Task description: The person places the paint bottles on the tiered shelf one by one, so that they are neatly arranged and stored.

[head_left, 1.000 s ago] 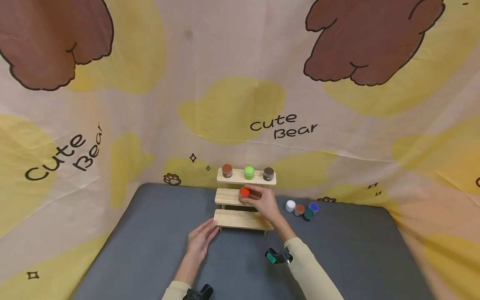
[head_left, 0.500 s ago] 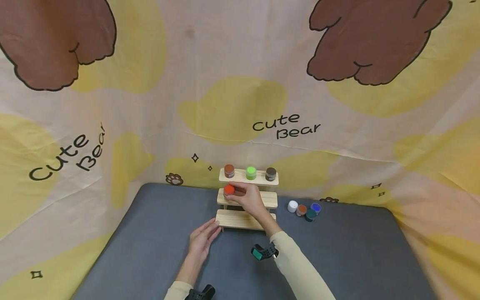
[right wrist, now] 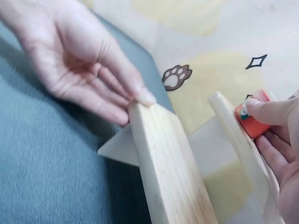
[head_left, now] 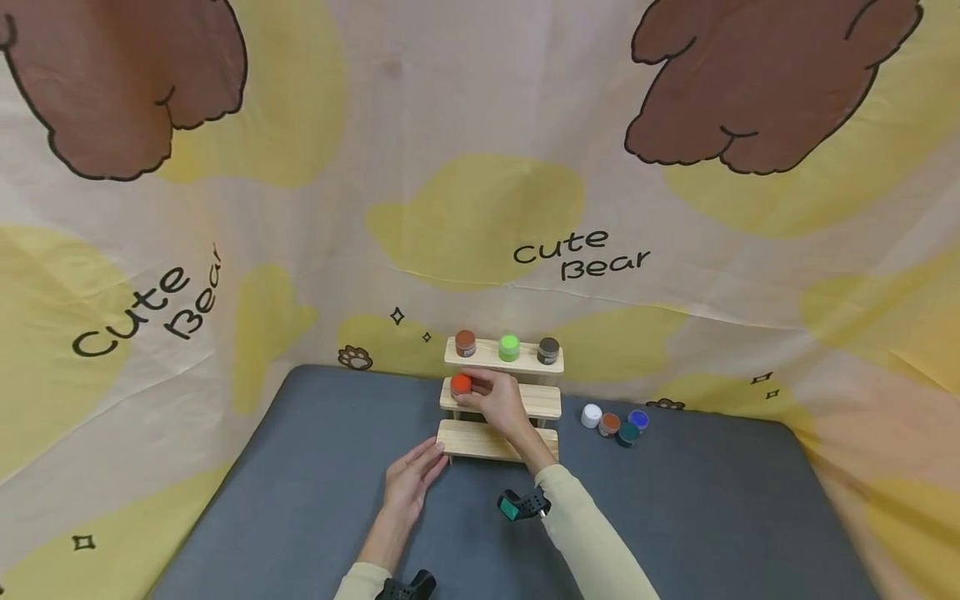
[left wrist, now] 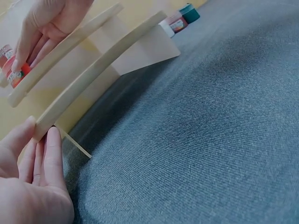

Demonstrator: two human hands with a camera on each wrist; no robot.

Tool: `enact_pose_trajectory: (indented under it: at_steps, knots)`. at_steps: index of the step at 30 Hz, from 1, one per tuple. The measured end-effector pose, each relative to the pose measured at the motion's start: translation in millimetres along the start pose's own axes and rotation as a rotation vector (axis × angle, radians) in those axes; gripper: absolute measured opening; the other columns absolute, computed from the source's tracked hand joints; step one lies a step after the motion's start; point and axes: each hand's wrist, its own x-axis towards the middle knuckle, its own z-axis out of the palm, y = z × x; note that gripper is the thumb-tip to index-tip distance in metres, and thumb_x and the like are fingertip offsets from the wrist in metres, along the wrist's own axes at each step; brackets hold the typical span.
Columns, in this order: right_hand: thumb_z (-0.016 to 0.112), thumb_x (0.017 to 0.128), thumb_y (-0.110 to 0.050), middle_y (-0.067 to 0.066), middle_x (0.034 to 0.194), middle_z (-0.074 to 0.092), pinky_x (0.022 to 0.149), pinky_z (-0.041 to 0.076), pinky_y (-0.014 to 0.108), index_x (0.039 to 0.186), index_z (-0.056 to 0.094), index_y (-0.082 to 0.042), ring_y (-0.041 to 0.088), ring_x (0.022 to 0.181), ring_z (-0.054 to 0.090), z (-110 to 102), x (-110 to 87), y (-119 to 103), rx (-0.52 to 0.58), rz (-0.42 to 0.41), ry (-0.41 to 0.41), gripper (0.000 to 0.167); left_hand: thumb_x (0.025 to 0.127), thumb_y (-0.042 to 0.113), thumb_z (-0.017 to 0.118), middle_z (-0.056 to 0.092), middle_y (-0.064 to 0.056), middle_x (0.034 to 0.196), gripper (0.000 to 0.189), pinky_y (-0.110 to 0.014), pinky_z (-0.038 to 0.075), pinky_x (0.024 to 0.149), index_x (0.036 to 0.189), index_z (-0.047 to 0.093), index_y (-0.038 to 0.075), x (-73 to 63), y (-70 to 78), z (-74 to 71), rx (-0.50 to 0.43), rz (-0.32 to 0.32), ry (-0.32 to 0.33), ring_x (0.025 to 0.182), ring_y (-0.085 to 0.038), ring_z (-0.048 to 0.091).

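Note:
A three-tier wooden display stand (head_left: 480, 437) stands at the back of the table. My left hand (head_left: 408, 482) grips the left end of its bottom tier, thumb on top and fingers beneath in the left wrist view. At the left end of the middle tier, my right hand (head_left: 501, 404) pinches an orange-red paint jar (right wrist: 254, 120) between thumb and fingers. The jar is upright and appears to be on the tier. Along the top tier are a reddish-brown paint jar (head_left: 465, 342), a bright green paint jar (head_left: 509, 347) and a dark brown paint jar (head_left: 548, 350).
Right of the stand, a white jar (head_left: 592, 416), an orange-brown jar (head_left: 609, 425), a dark teal jar (head_left: 627, 434) and a blue jar (head_left: 638, 419) cluster on the grey-blue table (head_left: 712, 500). A printed bear cloth (head_left: 465, 225) hangs close behind the stand.
My right hand has carried the orange-red paint jar left along the middle tier to its left end, then slightly down. My left hand keeps its grip on the bottom tier.

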Motion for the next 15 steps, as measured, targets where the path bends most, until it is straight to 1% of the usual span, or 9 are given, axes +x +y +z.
enact_pose_trajectory:
  at_steps: [3,5,8,11,15]
  knots:
    - [0.072,0.082,0.011,0.03,0.121,0.062,0.094,0.058,0.039,0.125,0.061,0.01,0.041,0.113,0.061,-1.6,-4.1,-10.3,-0.015,-0.002,0.002,0.044,0.088,0.001,0.072,0.063,-0.021,0.121,0.052,-0.033,0.059,0.092,0.131,0.05,-0.016,-0.8,0.9,-0.2,0.008,0.003,-0.007,0.096,-0.018,0.069]
    - [0.072,0.082,0.012,0.03,0.122,0.061,0.093,0.058,0.038,0.125,0.06,0.01,0.042,0.113,0.06,-1.0,-4.8,-10.1,-0.006,0.004,0.011,0.045,0.088,0.001,0.072,0.064,-0.02,0.119,0.052,-0.033,0.059,0.092,0.131,0.049,-0.016,-1.6,1.6,-0.3,0.009,0.004,-0.011,0.096,-0.018,0.069]
    - [0.072,0.081,0.013,0.03,0.123,0.061,0.094,0.058,0.038,0.126,0.06,0.01,0.041,0.115,0.06,0.5,-5.1,-8.7,0.007,0.011,0.02,0.046,0.087,0.001,0.073,0.064,-0.02,0.119,0.052,-0.033,0.06,0.092,0.13,0.051,-0.016,-0.7,0.5,0.3,0.004,0.003,0.0,0.096,-0.018,0.069]
    - [0.073,0.081,0.013,0.03,0.124,0.06,0.094,0.058,0.038,0.125,0.059,0.011,0.041,0.115,0.06,1.4,-4.4,-3.3,0.021,0.001,0.035,0.047,0.087,0.001,0.073,0.064,-0.02,0.118,0.052,-0.033,0.06,0.092,0.13,0.051,-0.016,-0.6,-0.3,1.1,0.008,0.005,0.001,0.095,-0.018,0.069]
    - [0.074,0.081,0.009,0.027,0.124,0.061,0.092,0.059,0.036,0.126,0.06,0.01,0.04,0.114,0.061,1.3,-1.7,12.2,0.039,0.016,0.062,0.046,0.086,0.0,0.073,0.065,-0.019,0.116,0.053,-0.033,0.06,0.092,0.131,0.05,-0.017,-1.9,0.8,0.6,0.0,-0.008,0.0,0.094,-0.018,0.069]
